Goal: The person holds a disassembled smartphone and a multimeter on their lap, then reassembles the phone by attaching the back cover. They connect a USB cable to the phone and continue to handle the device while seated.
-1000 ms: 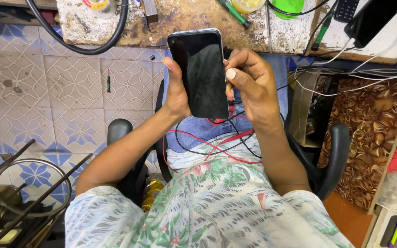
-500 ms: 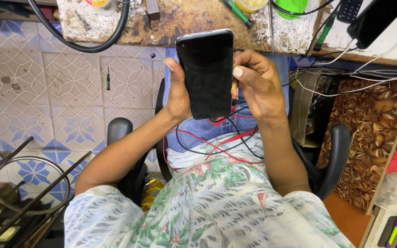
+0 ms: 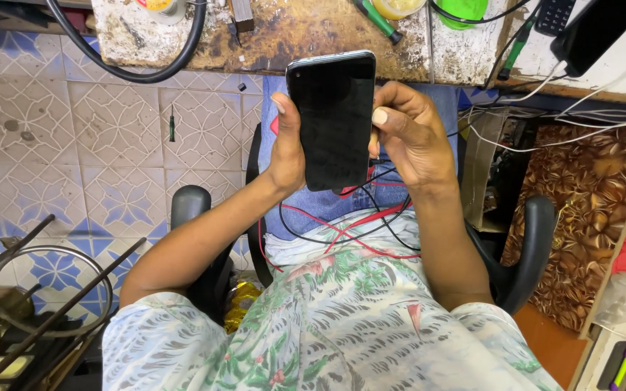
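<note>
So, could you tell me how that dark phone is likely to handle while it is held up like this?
The phone looks stiff and flat, so it should not flex. Its glossy face may be slippery and could probably crack if dropped onto the tiled floor. The left hand and right hand grip only its edges.

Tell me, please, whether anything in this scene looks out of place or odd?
A small screwdriver lies alone on the tiled floor, away from the workbench. Red and black wires trail loosely across the person's lap.
</note>
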